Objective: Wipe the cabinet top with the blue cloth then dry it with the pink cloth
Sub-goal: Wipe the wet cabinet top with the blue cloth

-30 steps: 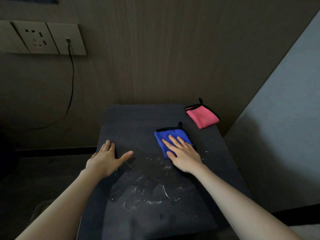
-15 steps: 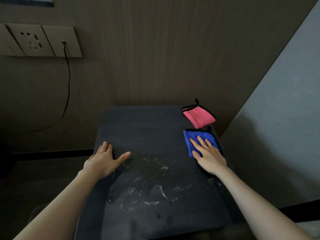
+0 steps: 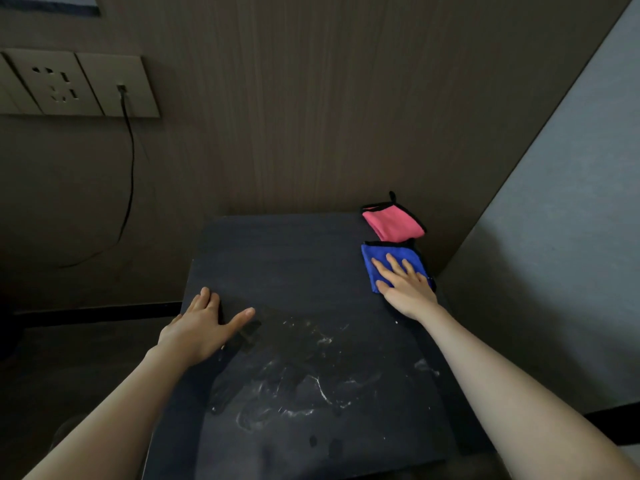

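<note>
On the far right of the dark cabinet top (image 3: pixel 287 258), the right hand (image 3: pixel 405 289) lies flat on the blue cloth (image 3: pixel 375 259), fingers straight and spread, palm pressing down; that grip is released, nothing curled around the fabric. The blue cloth is folded into a rough square with black trim, sitting right at the right edge of the surface, the hand covering its near right part. Just beyond it, toward the far right corner, sits the pink cloth (image 3: pixel 393 223), also folded and black-edged, its hanging loop poking up against the wall; the two cloths are just beside each other, nearly touching, and I cannot tell whether their edges meet.

Over on the left, the left hand (image 3: pixel 201 323) rests on the left edge of the surface, fingers straight and together, thumb stretched out to the right across the top. Its grip is released too, holding nothing. Both bare forearms reach in from the near side.

Between the hands and toward the near side, whitish smears and streaks (image 3: pixel 304 393) glisten on the dark top, with a couple of small dark spots nearer still.

Behind it all, a brown wood-grain wall panel (image 3: pixel 311 98). Up on the far left, a beige socket plate (image 3: pixel 69 83) with a black cable (image 3: pixel 130 168) plugged in and trailing down the wall. To the right, a pale grey wall (image 3: pixel 571 220).
</note>
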